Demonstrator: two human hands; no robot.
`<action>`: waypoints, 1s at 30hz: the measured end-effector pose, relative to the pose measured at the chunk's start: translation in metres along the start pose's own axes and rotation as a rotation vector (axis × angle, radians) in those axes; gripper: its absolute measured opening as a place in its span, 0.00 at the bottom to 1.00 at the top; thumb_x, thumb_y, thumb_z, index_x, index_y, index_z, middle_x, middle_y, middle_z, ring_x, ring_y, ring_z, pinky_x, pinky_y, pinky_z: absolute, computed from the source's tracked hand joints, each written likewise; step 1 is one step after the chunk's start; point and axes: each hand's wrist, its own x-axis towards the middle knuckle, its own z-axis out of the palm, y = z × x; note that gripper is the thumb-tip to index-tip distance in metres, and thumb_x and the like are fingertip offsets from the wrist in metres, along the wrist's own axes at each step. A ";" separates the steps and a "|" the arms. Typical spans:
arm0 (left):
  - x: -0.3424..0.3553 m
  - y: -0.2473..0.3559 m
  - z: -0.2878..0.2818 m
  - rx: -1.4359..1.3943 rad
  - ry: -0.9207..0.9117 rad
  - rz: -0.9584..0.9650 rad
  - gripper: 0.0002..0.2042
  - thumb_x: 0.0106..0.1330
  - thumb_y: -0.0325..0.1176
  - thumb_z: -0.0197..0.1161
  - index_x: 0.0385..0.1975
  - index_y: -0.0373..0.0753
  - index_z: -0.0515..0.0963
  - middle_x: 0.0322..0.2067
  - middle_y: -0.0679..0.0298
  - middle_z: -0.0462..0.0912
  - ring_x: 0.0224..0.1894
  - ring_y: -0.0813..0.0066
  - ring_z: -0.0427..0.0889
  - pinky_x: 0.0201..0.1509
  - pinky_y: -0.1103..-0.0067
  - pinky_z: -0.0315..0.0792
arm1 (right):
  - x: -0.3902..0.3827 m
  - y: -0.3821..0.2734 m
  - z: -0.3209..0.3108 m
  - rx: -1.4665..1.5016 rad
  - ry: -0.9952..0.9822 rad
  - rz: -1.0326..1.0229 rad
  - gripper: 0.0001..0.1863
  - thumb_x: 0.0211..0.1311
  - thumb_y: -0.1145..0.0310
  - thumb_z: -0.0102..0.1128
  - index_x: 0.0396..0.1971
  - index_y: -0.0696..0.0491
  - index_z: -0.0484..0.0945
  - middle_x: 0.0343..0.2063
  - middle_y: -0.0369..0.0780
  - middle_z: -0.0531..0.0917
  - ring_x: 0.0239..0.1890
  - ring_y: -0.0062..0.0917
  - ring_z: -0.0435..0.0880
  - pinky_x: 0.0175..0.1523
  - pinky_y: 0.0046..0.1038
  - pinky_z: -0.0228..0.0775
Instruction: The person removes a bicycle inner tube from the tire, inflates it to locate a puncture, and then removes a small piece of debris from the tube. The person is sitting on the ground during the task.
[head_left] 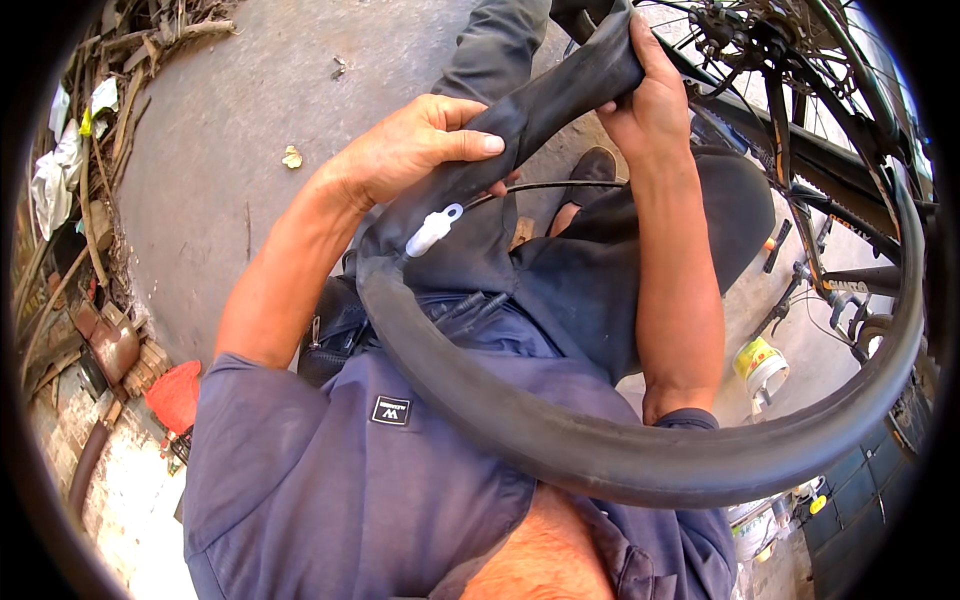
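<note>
A black bicycle inner tube [600,455] loops across my lap and chest and reaches out to the bicycle on the right. My left hand [425,150] grips a flattened stretch of it, thumb on top and fingers curled underneath. Farther along the same stretch, my right hand [650,95] pinches the tube near its fold, with the thumb along the edge. Just below my left hand, a white plastic piece with a small hole at its end [434,230] sits at the valve area. The section between my hands looks limp, while the near curve looks rounder.
A bicycle [790,130] with spokes, chain and dark frame stands at the right. Beside it are a white-and-yellow tub [763,368] and a small dark tool [777,247]. Sticks and scraps [110,110] are heaped at far left, above a red cloth-like item [175,395].
</note>
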 end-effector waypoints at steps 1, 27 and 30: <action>0.000 -0.001 0.000 -0.026 -0.004 -0.003 0.17 0.60 0.34 0.62 0.44 0.28 0.73 0.33 0.54 0.82 0.32 0.72 0.83 0.40 0.80 0.78 | 0.001 0.000 0.000 -0.003 0.034 0.010 0.11 0.65 0.58 0.51 0.37 0.49 0.77 0.25 0.30 0.81 0.24 0.18 0.79 0.29 0.21 0.72; 0.001 -0.018 0.005 -0.151 0.106 -0.057 0.15 0.59 0.30 0.63 0.42 0.28 0.73 0.31 0.53 0.81 0.29 0.70 0.83 0.37 0.78 0.80 | -0.003 0.012 0.017 -0.194 0.004 0.100 0.17 0.60 0.59 0.59 0.47 0.49 0.74 0.37 0.32 0.82 0.39 0.19 0.80 0.47 0.27 0.71; 0.002 -0.021 0.006 -0.095 0.110 -0.079 0.15 0.59 0.31 0.63 0.41 0.28 0.73 0.32 0.54 0.81 0.29 0.71 0.83 0.38 0.79 0.79 | -0.005 0.015 0.015 -0.221 -0.021 0.102 0.14 0.61 0.60 0.58 0.41 0.54 0.75 0.30 0.37 0.81 0.32 0.22 0.80 0.38 0.26 0.74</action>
